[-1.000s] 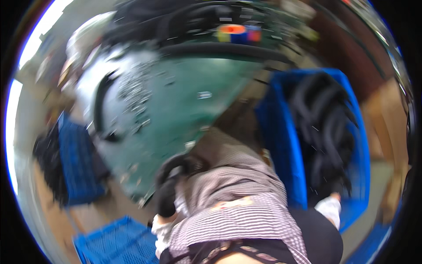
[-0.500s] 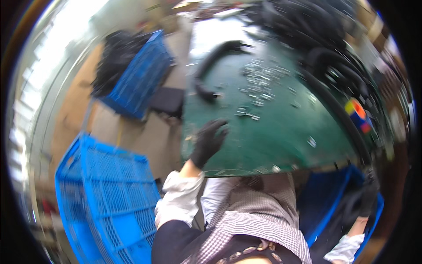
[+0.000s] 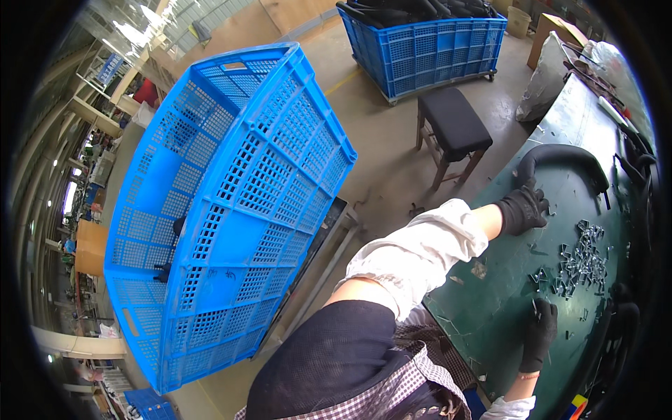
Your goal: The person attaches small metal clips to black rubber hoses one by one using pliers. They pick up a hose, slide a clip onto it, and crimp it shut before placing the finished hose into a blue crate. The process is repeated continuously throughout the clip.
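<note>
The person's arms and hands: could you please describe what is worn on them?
The left hand and right hand both wear dark gloves. A loose, wrinkled white cover wraps the left forearm, below a dark upper sleeve; the right forearm shows similar white cloth, partly out of view.

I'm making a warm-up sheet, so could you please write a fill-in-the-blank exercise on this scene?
The small silvery metal clips lie on a ____ tabletop.
The lone curved, black, foam-like tube lies nearer the black-gloved ____ hand.
The brown-legged stool has a ____ seat.
Missing words: green; left; black.
</note>
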Tool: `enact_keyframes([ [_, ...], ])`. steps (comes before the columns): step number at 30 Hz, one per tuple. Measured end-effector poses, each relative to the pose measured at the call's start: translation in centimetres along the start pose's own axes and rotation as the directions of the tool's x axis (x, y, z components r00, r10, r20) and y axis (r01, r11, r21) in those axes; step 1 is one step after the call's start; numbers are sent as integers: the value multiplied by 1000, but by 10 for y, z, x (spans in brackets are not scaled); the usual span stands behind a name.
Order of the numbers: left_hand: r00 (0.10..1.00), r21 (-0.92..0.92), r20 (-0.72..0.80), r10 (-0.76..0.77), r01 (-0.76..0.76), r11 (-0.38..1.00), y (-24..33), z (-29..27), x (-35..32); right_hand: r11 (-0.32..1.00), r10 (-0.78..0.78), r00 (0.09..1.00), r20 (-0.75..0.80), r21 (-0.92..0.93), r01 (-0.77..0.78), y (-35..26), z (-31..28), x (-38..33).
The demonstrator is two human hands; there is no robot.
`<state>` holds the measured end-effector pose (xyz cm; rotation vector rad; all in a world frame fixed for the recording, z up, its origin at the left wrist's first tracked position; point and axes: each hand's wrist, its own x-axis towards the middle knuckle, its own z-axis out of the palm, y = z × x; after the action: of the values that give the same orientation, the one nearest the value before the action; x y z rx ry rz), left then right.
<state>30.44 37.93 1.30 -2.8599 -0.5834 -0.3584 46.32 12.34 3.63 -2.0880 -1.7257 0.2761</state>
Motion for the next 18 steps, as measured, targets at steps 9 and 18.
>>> enact_keyframes([
  [9, 792, -504, -576, -200, -152, 850, -25, -38, 6, 995, -92, 995, -37, -31, 90, 28, 3, 1],
  [18, 252, -627, -779, -574, -341, 701, -11, -201, -92, 981, -70, 991, -115, -187, 48, 71, 12, 3],
])
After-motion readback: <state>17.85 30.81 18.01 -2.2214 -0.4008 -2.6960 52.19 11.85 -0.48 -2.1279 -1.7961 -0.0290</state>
